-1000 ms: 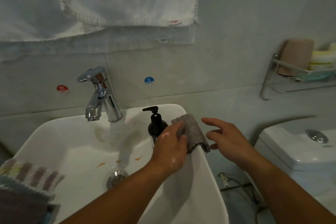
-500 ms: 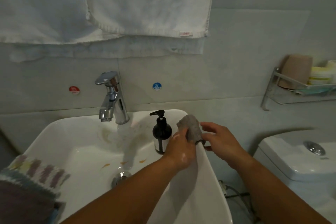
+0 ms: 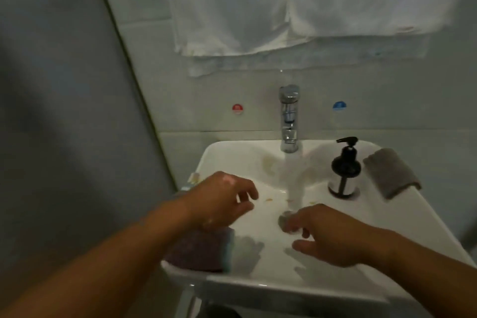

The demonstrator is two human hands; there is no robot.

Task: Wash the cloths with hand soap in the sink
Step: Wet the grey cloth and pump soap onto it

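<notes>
One grey cloth (image 3: 391, 171) — folded over glossy sink (image 3: 258, 289)

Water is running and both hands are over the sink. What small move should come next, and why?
Probably the left hand should grip the purple cloth right under it, on the rim of the sink, and bring it under the running faucet: that hand holds nothing, and the grey cloth lies set aside on the right rim.

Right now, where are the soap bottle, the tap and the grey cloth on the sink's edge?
Soap bottle (image 3: 345, 166): head view, on its dark round body.
Tap (image 3: 289, 121): head view, midway up its chrome column.
Grey cloth (image 3: 389, 171): head view, middle of its folded top.
</notes>
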